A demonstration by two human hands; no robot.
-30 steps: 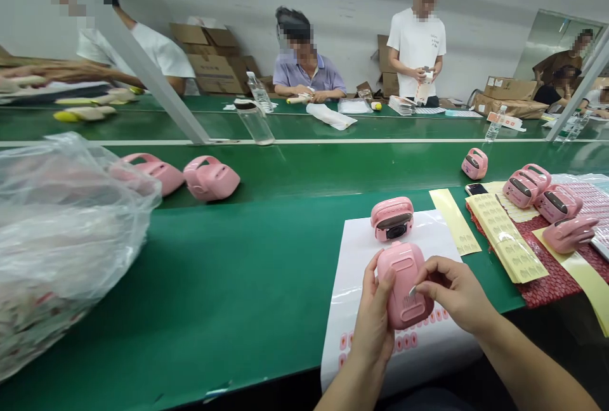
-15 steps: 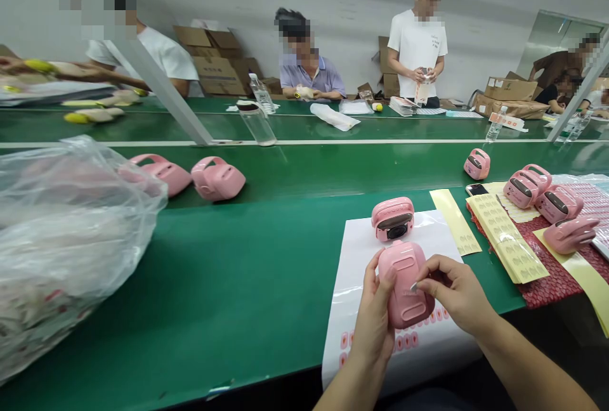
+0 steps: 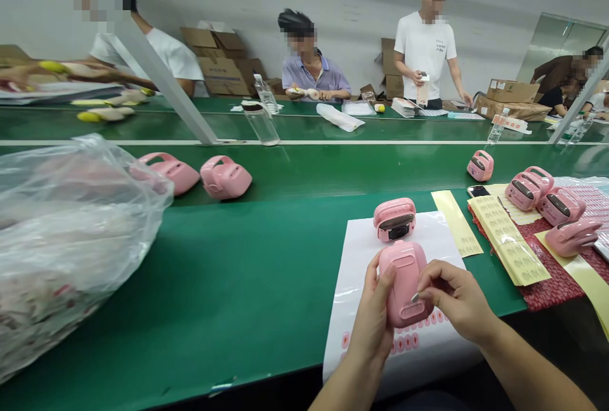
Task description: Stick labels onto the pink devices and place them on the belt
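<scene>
My left hand (image 3: 373, 309) is wrapped round a pink plastic device (image 3: 402, 278), its flat face with two raised bars turned up. At the right edge of that face, my right hand (image 3: 450, 297) pinches a small pale sliver (image 3: 415, 297); its tip meets the surface near the lower bar. What the sliver is I cannot make out. Just beyond stands a second pink device (image 3: 394, 219) with a handle and a dark front panel. Under both devices lies a white sheet (image 3: 354, 265) with rows of small pink-and-red stickers (image 3: 404, 341), partly hidden by my hands.
Yellow label sheets (image 3: 507, 240) lie on red bubble wrap (image 3: 533, 297) at right, near several pink devices (image 3: 528, 189) and a phone (image 3: 478, 191). A large clear plastic bag (image 3: 85, 227) fills the left side. Two more pink devices (image 3: 226, 177) rest beyond. Co-workers sit and stand across the green bench (image 3: 228, 297).
My right hand has slid slightly down the device's face, bringing the pale sliver closer to the lower bar. Across the bench, the standing person has stretched one arm out sideways.
</scene>
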